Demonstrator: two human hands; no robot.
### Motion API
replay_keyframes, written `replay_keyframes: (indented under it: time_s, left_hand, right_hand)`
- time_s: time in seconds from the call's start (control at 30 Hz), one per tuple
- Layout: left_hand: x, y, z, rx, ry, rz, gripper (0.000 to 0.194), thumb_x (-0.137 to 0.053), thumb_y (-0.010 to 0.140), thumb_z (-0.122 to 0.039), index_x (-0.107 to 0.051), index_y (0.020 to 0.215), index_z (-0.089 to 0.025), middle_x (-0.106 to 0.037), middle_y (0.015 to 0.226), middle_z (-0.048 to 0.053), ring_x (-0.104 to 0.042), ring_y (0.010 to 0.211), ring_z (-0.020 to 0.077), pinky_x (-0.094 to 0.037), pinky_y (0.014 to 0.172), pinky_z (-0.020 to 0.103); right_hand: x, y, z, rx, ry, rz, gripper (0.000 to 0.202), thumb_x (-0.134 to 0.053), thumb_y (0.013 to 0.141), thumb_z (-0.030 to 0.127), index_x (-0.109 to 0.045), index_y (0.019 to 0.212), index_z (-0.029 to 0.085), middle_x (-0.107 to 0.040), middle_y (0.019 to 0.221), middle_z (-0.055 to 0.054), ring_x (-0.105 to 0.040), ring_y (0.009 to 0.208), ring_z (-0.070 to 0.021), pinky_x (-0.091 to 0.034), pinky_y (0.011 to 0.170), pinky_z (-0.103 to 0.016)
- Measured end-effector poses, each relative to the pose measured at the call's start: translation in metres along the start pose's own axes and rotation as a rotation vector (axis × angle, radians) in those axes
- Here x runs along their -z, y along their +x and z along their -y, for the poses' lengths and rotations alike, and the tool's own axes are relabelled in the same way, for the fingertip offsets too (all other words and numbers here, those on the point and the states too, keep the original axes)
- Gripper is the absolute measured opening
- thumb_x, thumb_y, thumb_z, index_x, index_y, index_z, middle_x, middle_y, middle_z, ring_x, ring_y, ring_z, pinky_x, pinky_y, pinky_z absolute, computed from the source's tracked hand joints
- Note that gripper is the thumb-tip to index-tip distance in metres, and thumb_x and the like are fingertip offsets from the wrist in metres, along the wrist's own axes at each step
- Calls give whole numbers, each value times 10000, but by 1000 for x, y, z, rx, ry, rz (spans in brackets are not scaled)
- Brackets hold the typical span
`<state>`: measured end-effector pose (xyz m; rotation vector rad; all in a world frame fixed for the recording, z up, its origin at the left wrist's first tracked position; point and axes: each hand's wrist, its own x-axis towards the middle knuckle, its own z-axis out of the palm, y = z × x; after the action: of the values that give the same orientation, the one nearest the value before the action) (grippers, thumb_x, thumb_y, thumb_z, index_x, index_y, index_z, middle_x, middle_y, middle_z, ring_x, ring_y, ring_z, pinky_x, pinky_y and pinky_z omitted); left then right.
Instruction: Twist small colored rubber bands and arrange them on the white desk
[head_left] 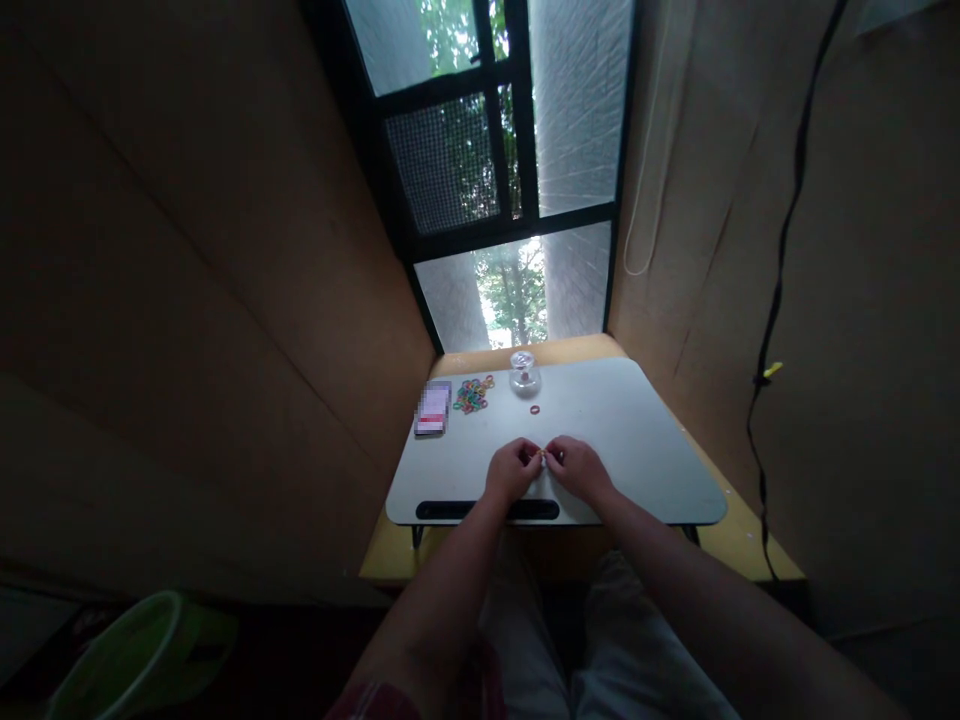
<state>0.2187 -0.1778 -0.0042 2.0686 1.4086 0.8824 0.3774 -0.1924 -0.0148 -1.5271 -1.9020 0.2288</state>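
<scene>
Over the front middle of a white lap table (637,440), my left hand (514,470) and my right hand (577,467) meet at the fingertips. Both are closed in a pinch on a small yellowish band (542,453), which is mostly covered by the fingers. Just beyond them lies a single reddish band (535,409). Farther back stands a clear round jar (525,376) with something small and reddish in it. To its left is a loose pile of colored bands (472,396).
A phone (433,408) lies at the table's left edge. A black slot (450,510) runs along the front edge. Walls rise on both sides, with a window (517,290) behind. A black cable (780,260) hangs at right; a green basket (142,655) is at lower left.
</scene>
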Motion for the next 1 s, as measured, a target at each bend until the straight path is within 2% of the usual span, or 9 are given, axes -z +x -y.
replay_keyframes:
  time_s: [0.47,1.0]
  left_hand:
    - [-4,0,7,-22,-35,-18,154,-573,796,-322,-648,830,-192,-660,744,-8,-567,653,103,-404,617,227]
    - [-7,2,10,20,-18,-44,168,-570,802,-344,-618,797,-183,-642,726,-8,-544,643,102,-393,618,226]
  right_hand:
    - [-2,-2,-3,10,-8,-32,130,-530,807,265,-622,747,196,-612,719,-9,-531,662,-140,-358,646,-253]
    - [-1,-2,-2,6,8,-8,169,-506,822,285,-622,739,195,-620,709,-20,-538,655,-146,-362,638,-253]
